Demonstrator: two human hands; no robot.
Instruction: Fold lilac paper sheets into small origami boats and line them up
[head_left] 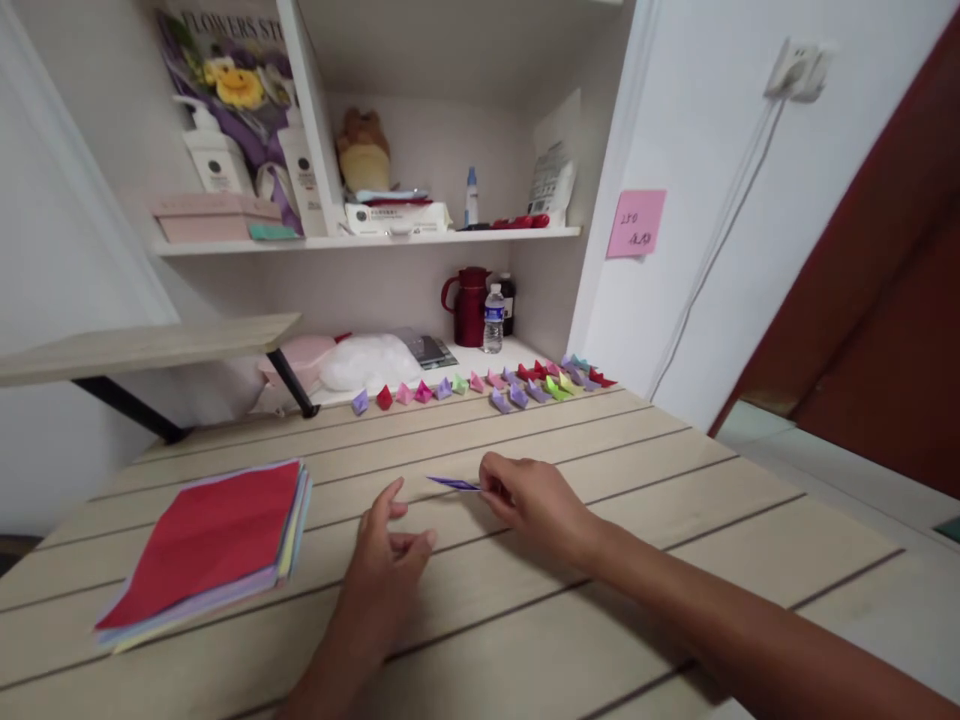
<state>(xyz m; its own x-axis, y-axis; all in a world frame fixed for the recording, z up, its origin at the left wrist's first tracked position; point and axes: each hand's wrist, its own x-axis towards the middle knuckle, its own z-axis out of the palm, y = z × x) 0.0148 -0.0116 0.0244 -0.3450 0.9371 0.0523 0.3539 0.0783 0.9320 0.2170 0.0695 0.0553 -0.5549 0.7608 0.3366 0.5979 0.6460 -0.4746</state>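
Observation:
A small folded piece of purple paper [453, 484] is pinched in my right hand [536, 500], its pointed end sticking out to the left just above the tabletop. My left hand [390, 550] is beside it on the left, fingers apart and nothing between them. Left of that hand lies a stack of coloured paper sheets [217, 535], red on top. Along the back edge of the table stands a row of small folded paper boats [517, 397] in purple, red, pink, green and yellow.
The slatted wooden table [600, 450] meets a white shelf unit. On its lower shelf are a dark red jug [470, 308], a water bottle [493, 320] and a white plastic bag [371, 362]. A small raised wooden stand [165, 345] is at the back left.

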